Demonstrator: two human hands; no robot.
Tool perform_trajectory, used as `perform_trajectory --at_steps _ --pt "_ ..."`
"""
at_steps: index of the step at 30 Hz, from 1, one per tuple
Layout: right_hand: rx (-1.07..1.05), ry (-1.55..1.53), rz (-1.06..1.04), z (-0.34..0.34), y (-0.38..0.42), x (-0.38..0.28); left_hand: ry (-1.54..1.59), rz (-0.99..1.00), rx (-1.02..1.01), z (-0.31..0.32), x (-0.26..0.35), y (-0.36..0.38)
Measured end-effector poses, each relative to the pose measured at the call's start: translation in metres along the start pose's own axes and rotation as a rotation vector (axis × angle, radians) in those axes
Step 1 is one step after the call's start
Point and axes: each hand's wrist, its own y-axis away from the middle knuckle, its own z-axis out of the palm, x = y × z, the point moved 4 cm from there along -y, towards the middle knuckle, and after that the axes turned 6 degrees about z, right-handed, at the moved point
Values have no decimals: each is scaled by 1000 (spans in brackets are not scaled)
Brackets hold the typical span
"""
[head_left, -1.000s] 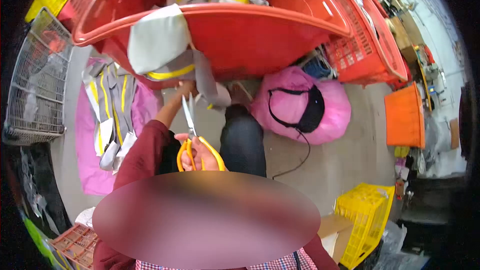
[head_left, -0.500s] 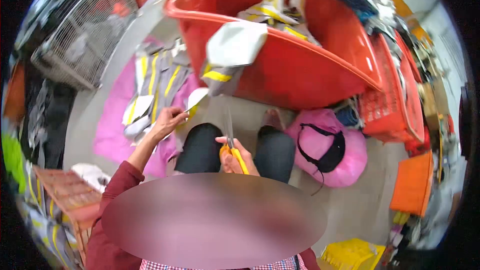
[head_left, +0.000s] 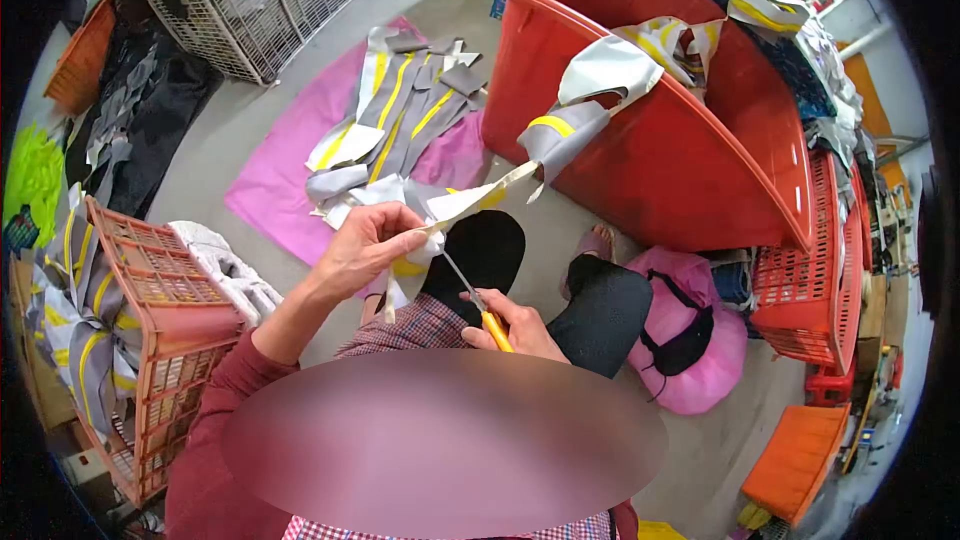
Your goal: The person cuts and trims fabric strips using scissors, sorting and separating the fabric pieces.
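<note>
My left hand [head_left: 372, 248] pinches the end of a grey, white and yellow fabric strip [head_left: 560, 130], which runs up over the rim of the big red bin. Closed around the yellow handles of a pair of scissors [head_left: 493, 328] is my right hand [head_left: 520, 328]. The blades point up and left and reach the fabric just beside my left fingertips. Grey pieces with yellow stripes [head_left: 400, 110] lie on a pink sheet [head_left: 290, 170] beyond my left hand.
The red bin [head_left: 640, 160] stands ahead, a wire cage [head_left: 250, 10] at the upper left. A salmon crate [head_left: 185, 315] is at the left. Near my feet sits a pink bag [head_left: 720, 370] with a black strap; a red crate [head_left: 800, 275] and an orange bin [head_left: 795, 460] stand farther right.
The view has shifted, so the bin and sheet appear farther right. My left hand now holds the strip, and the scissors have come from upright between the knees to beside my left fingers.
</note>
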Motion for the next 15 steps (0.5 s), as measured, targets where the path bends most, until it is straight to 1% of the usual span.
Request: perform_trajectory --at_steps 2,5,7,10,15 --pt "-14 20 7 0 -2 -1 72 -27 -30 1 -3 1" --pt "-3 -11 -19 0 -6 -6 84 -42 -65 2 -4 3" --pt "48 -18 -68 -3 -9 -12 103 -52 -64 5 -4 3" --pt "105 -8 -88 -4 -13 -7 117 -71 -66 9 0 4" --pt "127 -45 -53 0 -14 1 142 -96 -70 10 -5 -1"
